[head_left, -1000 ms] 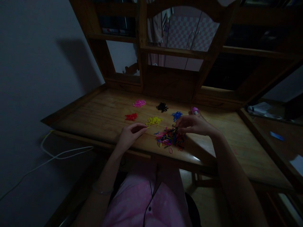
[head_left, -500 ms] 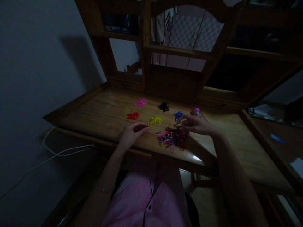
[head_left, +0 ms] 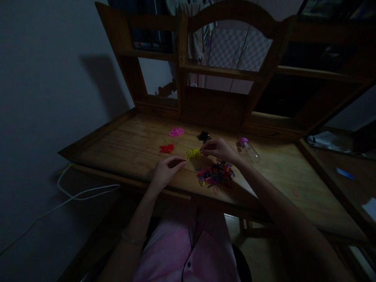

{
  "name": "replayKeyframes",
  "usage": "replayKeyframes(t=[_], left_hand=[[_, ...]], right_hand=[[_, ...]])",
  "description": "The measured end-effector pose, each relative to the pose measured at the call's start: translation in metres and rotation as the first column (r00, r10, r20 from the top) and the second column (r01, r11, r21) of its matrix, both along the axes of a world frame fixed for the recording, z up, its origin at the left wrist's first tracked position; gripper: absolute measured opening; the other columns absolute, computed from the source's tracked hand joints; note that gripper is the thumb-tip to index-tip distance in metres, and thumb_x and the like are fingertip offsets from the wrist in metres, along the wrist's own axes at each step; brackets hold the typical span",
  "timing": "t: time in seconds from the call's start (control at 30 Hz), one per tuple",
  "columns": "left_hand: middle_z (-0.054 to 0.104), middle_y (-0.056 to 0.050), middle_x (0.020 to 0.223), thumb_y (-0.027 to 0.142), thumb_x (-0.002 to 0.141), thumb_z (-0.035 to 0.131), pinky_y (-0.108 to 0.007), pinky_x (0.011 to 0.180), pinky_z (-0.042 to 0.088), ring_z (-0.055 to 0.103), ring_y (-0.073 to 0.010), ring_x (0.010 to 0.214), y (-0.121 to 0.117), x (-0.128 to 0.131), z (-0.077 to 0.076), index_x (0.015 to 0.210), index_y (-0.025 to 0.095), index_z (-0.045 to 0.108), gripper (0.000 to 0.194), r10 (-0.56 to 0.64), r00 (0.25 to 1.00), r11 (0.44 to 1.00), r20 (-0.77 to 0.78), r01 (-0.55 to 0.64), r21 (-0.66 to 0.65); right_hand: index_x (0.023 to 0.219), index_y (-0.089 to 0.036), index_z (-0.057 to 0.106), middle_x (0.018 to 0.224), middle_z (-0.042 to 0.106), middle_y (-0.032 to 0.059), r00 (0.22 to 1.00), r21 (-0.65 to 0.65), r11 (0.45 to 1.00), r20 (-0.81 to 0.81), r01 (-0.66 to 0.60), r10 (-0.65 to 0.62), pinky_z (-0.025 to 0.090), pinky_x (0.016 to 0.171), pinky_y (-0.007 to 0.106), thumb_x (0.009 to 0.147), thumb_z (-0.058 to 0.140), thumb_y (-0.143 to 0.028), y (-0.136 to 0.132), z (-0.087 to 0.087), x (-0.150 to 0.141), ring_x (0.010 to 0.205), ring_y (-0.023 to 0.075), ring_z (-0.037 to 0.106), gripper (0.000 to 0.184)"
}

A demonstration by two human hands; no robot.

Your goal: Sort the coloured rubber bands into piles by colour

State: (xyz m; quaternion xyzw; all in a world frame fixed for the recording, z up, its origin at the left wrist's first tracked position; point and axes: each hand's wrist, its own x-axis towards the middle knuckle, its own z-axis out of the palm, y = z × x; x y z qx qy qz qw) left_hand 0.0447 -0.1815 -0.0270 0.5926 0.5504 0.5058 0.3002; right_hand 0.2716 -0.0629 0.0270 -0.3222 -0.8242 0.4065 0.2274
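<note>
My left hand (head_left: 169,168) is pinched, thumb against fingers, at the lower left edge of a pile of yellow rubber bands (head_left: 193,153). A sliver of yellow, seemingly one rubber band, shows at its fingertips. My right hand (head_left: 217,149) reaches over to the right side of that pile with its fingers pinched together; what they hold is too small to tell. Below the right wrist lies a heap of mixed-colour rubber bands (head_left: 216,175), with a single pink band (head_left: 215,190) in front. The blue pile is hidden behind my right hand.
Red bands (head_left: 167,148), pink bands (head_left: 176,132) and black bands (head_left: 203,136) lie in separate piles on the wooden desk (head_left: 126,145). A clear bottle with a pink top (head_left: 249,151) lies to the right. Wooden shelving (head_left: 214,105) rises behind; a white cable (head_left: 88,186) hangs at left.
My right hand has moved left, from above the mixed heap to the yellow pile, uncovering the bottle. My left hand stays beside the yellow pile. The whole view has shifted slightly.
</note>
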Motion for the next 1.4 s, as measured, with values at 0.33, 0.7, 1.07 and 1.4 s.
replayKeyframes(t=[0.33, 0.7, 1.07, 1.4], left_hand=[[0.073, -0.005, 0.092, 0.034, 0.084, 0.063, -0.033, 0.082, 0.054, 0.069, -0.0196, 0.086, 0.021, 0.007, 0.001, 0.092, 0.019, 0.071, 0.019, 0.027, 0.995, 0.997, -0.095, -0.019, 0.077], [0.067, -0.005, 0.102, 0.025, 0.088, 0.058, -0.033, 0.086, 0.052, 0.064, -0.0190, 0.093, 0.006, 0.026, 0.011, 0.100, 0.023, 0.069, 0.016, 0.116, 0.933, 0.971, -0.342, -0.034, 0.235], [0.069, -0.003, 0.098, 0.032, 0.089, 0.059, -0.031, 0.087, 0.051, 0.063, -0.0188, 0.095, -0.027, 0.059, 0.014, 0.096, 0.026, 0.071, 0.015, -0.090, 0.973, 0.977, -0.212, 0.128, 0.169], [0.070, -0.003, 0.098, 0.030, 0.089, 0.058, -0.031, 0.087, 0.051, 0.065, -0.0187, 0.094, -0.023, 0.052, 0.013, 0.094, 0.026, 0.072, 0.015, -0.173, 0.966, 0.975, -0.192, 0.195, 0.104]], right_hand=[[0.092, -0.015, 0.069, 0.074, 0.072, 0.0071, 0.996, 0.074, 0.993, -0.026, 0.090, -0.089, 0.050, 0.063, 0.026, 0.088, 0.057, -0.046, 0.000, -0.001, 0.000, 0.068, 0.0179, 0.069, 0.034], [0.094, -0.018, 0.074, 0.090, 0.071, 0.0057, 0.983, 0.027, 0.994, 0.154, -0.102, 0.097, 0.045, 0.066, 0.026, 0.077, 0.068, -0.050, -0.007, 0.015, 0.057, 0.079, 0.0172, 0.063, 0.037], [0.094, -0.022, 0.073, 0.090, 0.071, 0.0031, 0.942, 0.049, 0.979, 0.286, -0.198, 0.176, 0.044, 0.066, 0.025, 0.076, 0.072, -0.040, -0.017, 0.010, 0.056, 0.076, 0.0151, 0.061, 0.026], [0.090, -0.019, 0.073, 0.082, 0.068, 0.0025, 0.955, 0.075, 0.984, 0.261, -0.163, 0.138, 0.042, 0.061, 0.024, 0.078, 0.068, -0.036, -0.012, 0.010, 0.055, 0.069, 0.0135, 0.059, 0.021]])
